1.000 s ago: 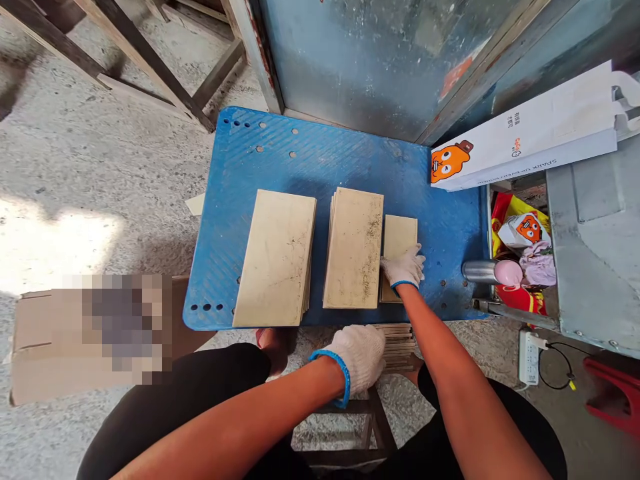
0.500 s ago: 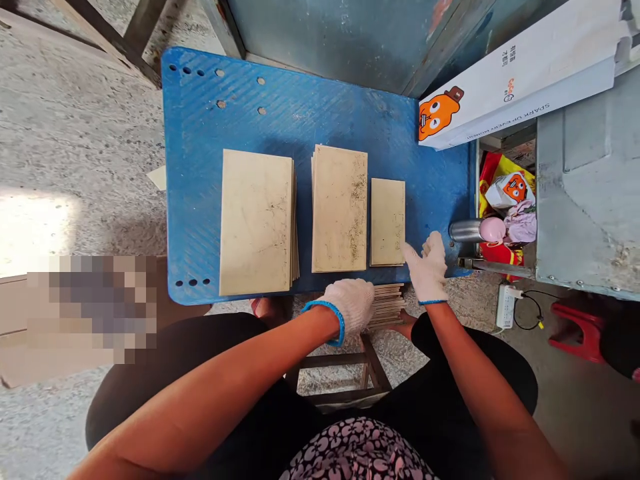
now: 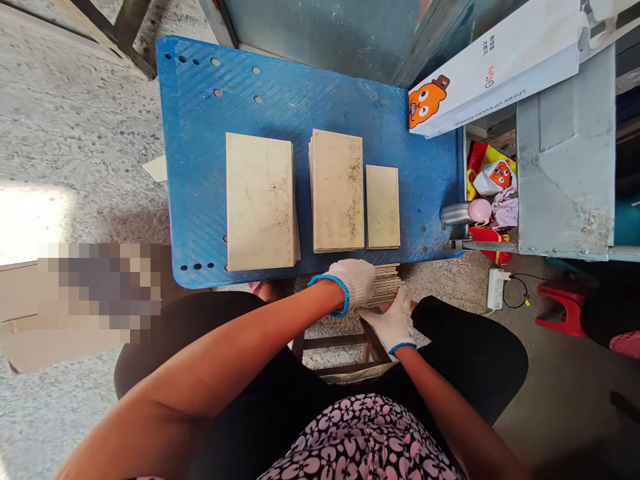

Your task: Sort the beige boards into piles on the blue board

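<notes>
A stack of thin boards [image 3: 386, 285], seen edge-on, is below the front edge of the blue table [image 3: 200, 187]. My left hand [image 3: 353, 280], in a white glove with a blue cuff, is closed around the left end of this stack. Its fingertips are hidden. Close to the stack's lower right side is my gloved right hand [image 3: 397, 321], fingers spread; whether it touches the boards I cannot tell. Three piles of flat beige boards lie on the table: a large pile [image 3: 260, 200], a narrower pile [image 3: 337, 190] and a small pile [image 3: 383, 207].
A long white box [image 3: 500, 73] with an orange cartoon figure lies over the table's back right corner. A metal flask [image 3: 457, 213] with a pink lid is at the right edge, beside a grey metal cabinet [image 3: 565, 167]. A power strip [image 3: 495, 290] and red stool [image 3: 560, 310] are on the floor.
My right hand has moved down and left, from beside the small pile to the edge-on stack. My left hand stays at that stack. The view has shifted slightly.
</notes>
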`<state>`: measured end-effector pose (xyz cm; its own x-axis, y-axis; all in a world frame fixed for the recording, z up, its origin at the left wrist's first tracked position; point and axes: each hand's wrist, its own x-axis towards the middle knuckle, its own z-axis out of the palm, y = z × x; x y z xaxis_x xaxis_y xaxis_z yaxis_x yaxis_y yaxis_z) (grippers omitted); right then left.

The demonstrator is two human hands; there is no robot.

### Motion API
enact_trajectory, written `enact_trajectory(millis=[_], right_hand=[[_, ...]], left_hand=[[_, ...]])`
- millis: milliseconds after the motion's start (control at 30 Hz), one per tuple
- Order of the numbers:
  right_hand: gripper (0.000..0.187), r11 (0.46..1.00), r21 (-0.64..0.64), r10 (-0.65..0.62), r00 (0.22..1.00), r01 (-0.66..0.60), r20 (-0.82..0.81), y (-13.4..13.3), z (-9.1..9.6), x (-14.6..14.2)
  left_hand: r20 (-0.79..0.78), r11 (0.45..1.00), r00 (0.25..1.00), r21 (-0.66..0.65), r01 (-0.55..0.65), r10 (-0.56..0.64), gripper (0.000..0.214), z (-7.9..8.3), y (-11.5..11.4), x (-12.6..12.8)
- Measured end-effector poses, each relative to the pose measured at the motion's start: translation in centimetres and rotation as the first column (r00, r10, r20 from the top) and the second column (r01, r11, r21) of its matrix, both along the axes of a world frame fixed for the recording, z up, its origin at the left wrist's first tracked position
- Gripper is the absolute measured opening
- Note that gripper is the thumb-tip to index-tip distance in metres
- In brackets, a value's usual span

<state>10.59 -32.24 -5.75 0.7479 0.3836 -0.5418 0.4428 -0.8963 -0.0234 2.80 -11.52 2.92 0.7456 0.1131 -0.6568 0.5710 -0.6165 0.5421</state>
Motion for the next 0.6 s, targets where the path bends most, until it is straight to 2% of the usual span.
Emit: enact_trajectory(millis=[167,333,600], right_hand=[[0.134,1.000,0.014,-0.002,0.997,0.001,0.073,0.3,-1.6,-0.3],[0.132,0.999,0.031,0.006,0.996,-0.009,0.092,-0.1,-2.8,-0.2],[0.128,0.998,0.060,0.033,0.996,-0.038,0.081,-0.6,-3.3,-0.1]], left_hand=[[0.022,1.000,1.000,0.005,0.005,-0.005,0.039,-0.1,0.1,-0.3],[0.012,1.000,1.000,-0.001,0.018,-0.018,0.040,-0.4,0.2,-0.5],[-0.009,1.000,1.000,-0.012,0.005,-0.005,0.040,-1.3,-0.6,-0.1]])
